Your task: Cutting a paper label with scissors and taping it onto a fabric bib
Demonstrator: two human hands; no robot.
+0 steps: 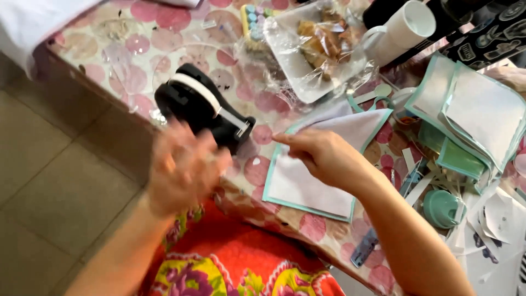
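While your right hand [323, 156] pins the white sheet [307, 183] flat, fingers curled down onto its top edge, the sheet sits at the table's near edge, just right of the tape dispenser [205, 107]. That placement makes sense: the sheet's teal border faces the dispenser, so tape is close to the edge being worked. The fingertips look pinched at the sheet's upper left corner; whether they grip tape or just paper, I can't tell.

Your left hand [183, 167] is motion-blurred just in front of the dispenser, fingers spread and loose, nothing visibly held. It sits between the dispenser and your lap.

Beyond the dispenser, farther from you: a clear plastic tray [318, 52] with food in wrap. Right of that, a white mug [402, 30]. Well right of the dispenser, a stack of teal-edged sheets [471, 112], probably staged in reach. Below that stack, a teal cup [441, 208] among paper scraps [501, 219]. All on the pink-dotted tablecloth [131, 49].
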